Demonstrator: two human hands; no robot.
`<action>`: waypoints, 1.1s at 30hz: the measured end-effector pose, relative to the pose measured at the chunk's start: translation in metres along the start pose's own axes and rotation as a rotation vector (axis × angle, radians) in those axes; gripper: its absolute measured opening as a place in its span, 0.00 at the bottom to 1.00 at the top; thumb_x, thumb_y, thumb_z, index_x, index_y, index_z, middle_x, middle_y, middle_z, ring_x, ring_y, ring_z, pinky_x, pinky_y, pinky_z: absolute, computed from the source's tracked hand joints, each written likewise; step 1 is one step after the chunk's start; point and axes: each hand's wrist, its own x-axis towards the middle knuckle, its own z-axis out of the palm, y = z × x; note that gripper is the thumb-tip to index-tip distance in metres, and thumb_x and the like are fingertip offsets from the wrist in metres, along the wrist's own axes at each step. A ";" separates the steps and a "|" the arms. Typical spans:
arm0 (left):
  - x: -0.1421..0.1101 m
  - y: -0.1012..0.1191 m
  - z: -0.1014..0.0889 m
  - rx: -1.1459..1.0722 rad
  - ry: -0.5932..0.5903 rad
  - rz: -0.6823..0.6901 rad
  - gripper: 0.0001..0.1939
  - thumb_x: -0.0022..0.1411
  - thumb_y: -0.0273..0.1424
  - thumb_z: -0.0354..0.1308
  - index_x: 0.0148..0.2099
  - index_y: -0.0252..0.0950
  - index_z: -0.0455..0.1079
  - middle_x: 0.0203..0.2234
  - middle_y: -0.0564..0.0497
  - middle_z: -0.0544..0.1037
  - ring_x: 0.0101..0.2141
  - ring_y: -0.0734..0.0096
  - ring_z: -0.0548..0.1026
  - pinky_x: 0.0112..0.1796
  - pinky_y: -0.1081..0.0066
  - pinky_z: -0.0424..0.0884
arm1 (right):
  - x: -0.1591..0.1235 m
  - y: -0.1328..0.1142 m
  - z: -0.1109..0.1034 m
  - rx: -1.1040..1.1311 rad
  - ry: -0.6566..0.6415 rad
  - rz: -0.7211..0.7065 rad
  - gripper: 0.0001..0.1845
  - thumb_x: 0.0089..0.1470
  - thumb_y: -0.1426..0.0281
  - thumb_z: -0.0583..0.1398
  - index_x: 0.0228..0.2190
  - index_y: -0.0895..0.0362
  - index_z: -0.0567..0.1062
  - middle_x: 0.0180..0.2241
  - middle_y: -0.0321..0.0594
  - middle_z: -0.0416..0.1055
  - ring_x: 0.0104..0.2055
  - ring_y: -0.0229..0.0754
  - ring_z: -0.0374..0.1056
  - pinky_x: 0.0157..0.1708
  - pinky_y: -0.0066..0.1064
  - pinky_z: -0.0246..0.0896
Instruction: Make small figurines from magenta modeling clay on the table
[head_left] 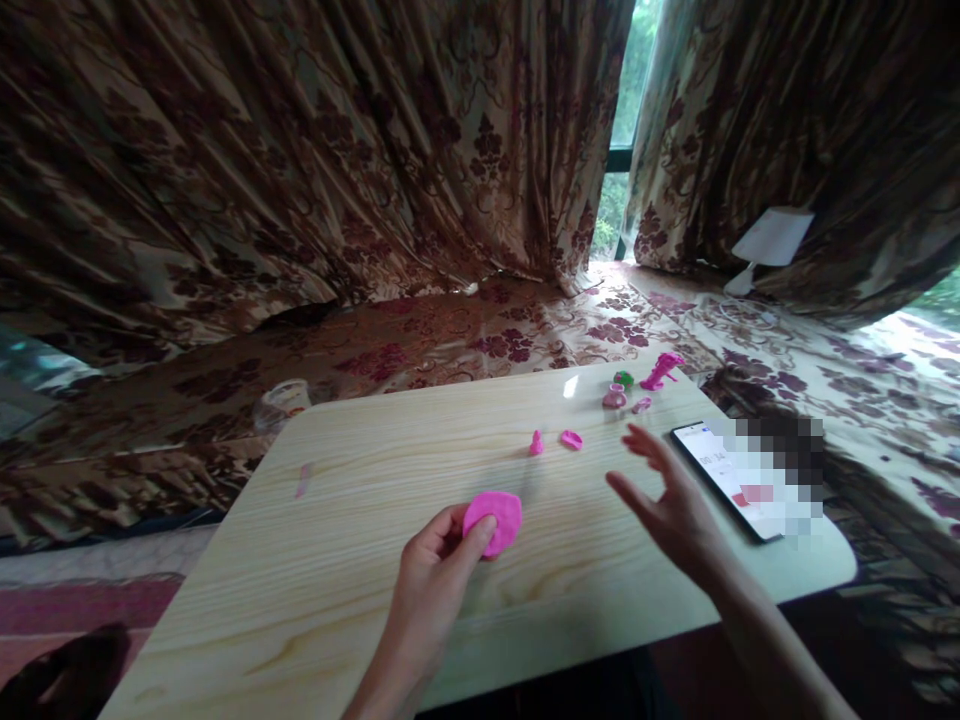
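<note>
My left hand (pixel 439 565) pinches a flat round disc of pink clay (pixel 493 522) between thumb and fingers, just above the light wooden table (pixel 352 560). My right hand (pixel 667 500) hovers open to the right of the disc, fingers spread and pointing up-left, holding nothing. Two small pink clay bits (pixel 536 443) (pixel 571 439) lie on the table beyond the disc. Further back, near the far right corner, sit a pink clay figure (pixel 660 370), a green clay piece (pixel 623 379) and a pink ring-shaped piece (pixel 614 399).
A phone (pixel 731 480) lies screen-up at the table's right edge, close to my right hand. A thin pink stick (pixel 302 480) rests at the table's left side. A clear jar (pixel 281 402) stands behind the table. Flowered curtains and bedding surround it; a white lamp (pixel 769 240) stands back right.
</note>
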 end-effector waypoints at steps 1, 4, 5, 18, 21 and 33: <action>0.000 0.000 0.000 -0.004 0.012 -0.004 0.12 0.51 0.36 0.60 0.37 0.33 0.73 0.27 0.52 0.75 0.30 0.73 0.70 0.34 0.74 0.65 | 0.005 0.019 -0.019 -0.164 0.082 0.011 0.37 0.48 0.55 0.59 0.56 0.56 0.57 0.52 0.49 0.62 0.53 0.51 0.59 0.52 0.43 0.53; 0.001 0.000 0.004 -0.019 0.010 -0.022 0.13 0.50 0.36 0.61 0.36 0.33 0.73 0.26 0.52 0.74 0.29 0.72 0.70 0.34 0.73 0.66 | 0.016 0.072 -0.066 -0.590 0.114 0.168 0.47 0.44 0.50 0.59 0.58 0.59 0.52 0.56 0.55 0.57 0.56 0.60 0.55 0.51 0.50 0.51; 0.001 0.000 0.005 -0.022 0.006 -0.024 0.13 0.50 0.36 0.61 0.36 0.33 0.73 0.25 0.52 0.74 0.29 0.72 0.70 0.34 0.73 0.66 | 0.018 0.087 -0.076 -0.676 0.081 0.235 0.49 0.42 0.48 0.58 0.59 0.59 0.51 0.56 0.56 0.56 0.55 0.62 0.55 0.49 0.53 0.52; -0.004 0.004 0.015 0.002 -0.057 -0.012 0.14 0.52 0.36 0.60 0.40 0.35 0.73 0.30 0.51 0.76 0.32 0.72 0.70 0.36 0.74 0.66 | 0.001 0.118 -0.089 -0.862 -0.035 0.332 0.44 0.47 0.51 0.53 0.59 0.61 0.49 0.51 0.58 0.63 0.48 0.62 0.63 0.39 0.48 0.58; -0.006 0.008 0.018 -0.001 -0.045 -0.004 0.14 0.51 0.36 0.60 0.40 0.34 0.74 0.30 0.50 0.76 0.31 0.73 0.70 0.35 0.74 0.66 | -0.020 0.125 -0.101 -0.853 -0.044 0.343 0.45 0.47 0.51 0.54 0.60 0.60 0.48 0.52 0.57 0.62 0.47 0.62 0.64 0.38 0.48 0.60; -0.007 0.009 0.026 -0.003 -0.116 0.040 0.13 0.55 0.36 0.58 0.42 0.35 0.72 0.34 0.50 0.77 0.36 0.71 0.71 0.41 0.73 0.65 | -0.028 -0.034 -0.010 0.100 -0.109 0.000 0.17 0.54 0.61 0.55 0.45 0.54 0.67 0.41 0.42 0.70 0.42 0.42 0.66 0.44 0.33 0.61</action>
